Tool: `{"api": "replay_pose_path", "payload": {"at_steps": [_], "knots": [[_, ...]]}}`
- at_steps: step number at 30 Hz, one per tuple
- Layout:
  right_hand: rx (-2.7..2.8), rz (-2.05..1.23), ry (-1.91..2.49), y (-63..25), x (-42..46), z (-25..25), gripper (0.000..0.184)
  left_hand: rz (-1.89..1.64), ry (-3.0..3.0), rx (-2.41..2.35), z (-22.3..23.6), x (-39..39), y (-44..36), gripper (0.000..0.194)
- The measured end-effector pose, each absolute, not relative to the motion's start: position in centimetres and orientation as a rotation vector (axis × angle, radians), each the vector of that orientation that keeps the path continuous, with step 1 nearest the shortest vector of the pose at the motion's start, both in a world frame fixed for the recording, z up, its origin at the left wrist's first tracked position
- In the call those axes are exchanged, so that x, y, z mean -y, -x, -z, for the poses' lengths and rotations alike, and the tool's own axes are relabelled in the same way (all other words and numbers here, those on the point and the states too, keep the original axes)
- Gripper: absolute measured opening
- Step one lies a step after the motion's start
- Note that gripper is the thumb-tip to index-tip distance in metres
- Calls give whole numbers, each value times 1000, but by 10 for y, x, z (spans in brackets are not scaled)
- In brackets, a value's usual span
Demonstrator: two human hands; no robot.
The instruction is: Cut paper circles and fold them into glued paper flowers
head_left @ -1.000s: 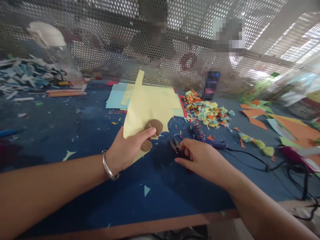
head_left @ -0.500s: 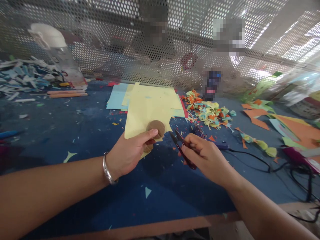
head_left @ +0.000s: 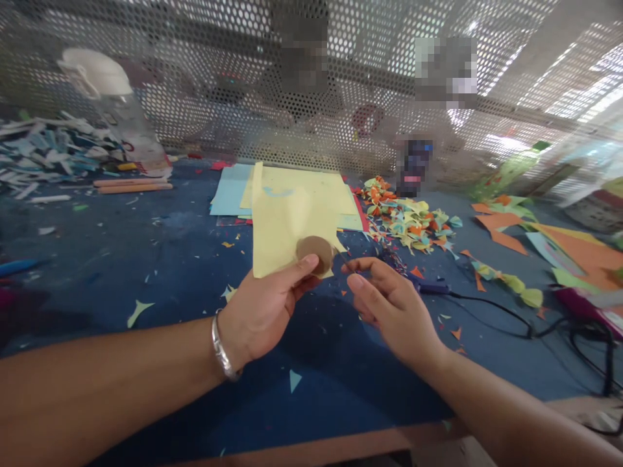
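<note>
My left hand (head_left: 267, 301) is closed on a sheet of yellow paper (head_left: 280, 233), its thumb pressing a round brown disc (head_left: 315, 253) flat against the sheet near the lower right corner. In my right hand (head_left: 389, 298) is a pair of scissors (head_left: 343, 259), mostly hidden by the fingers. Its thin blades show edge-on, close to the right side of the disc where the paper is cut away. Behind the held sheet lies a stack of yellow and blue paper (head_left: 231, 188).
Curled paper cutouts (head_left: 409, 220) lie heaped right of the stack. A dark blue corded tool (head_left: 431, 287) rests beside my right hand. Paper scraps (head_left: 559, 243) are at the right; a bottle (head_left: 121, 117) and cut strips (head_left: 48, 152) at the left. A perforated metal screen (head_left: 219, 84) rises behind.
The yellow sheet and disc have shifted slightly right and turned more upright. The scissors have rotated from lying open in plain view to edge-on against the paper beside the disc.
</note>
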State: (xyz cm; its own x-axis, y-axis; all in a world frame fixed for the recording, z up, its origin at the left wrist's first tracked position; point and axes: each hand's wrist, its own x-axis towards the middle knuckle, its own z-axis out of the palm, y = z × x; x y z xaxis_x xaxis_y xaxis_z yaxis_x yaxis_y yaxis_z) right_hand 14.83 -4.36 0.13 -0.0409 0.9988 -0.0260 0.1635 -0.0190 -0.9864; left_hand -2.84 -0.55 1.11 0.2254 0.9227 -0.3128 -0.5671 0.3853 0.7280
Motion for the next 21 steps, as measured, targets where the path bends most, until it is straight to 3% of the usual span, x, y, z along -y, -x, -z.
{"api": "replay_pose_path", "payload": {"at_steps": [6,13,21], "knots": [[1211,-1266,1221,-139,41,-1,39,-1082,-493,-767,-10,5,28,32],[1176,-1325,1219,-139,43,-2,39,-1065,-444,-812,-17,0,30,5],[1157,-1365,1173,-139,44,3,37,-1049,-459,-784,-10,13,25,18]]}}
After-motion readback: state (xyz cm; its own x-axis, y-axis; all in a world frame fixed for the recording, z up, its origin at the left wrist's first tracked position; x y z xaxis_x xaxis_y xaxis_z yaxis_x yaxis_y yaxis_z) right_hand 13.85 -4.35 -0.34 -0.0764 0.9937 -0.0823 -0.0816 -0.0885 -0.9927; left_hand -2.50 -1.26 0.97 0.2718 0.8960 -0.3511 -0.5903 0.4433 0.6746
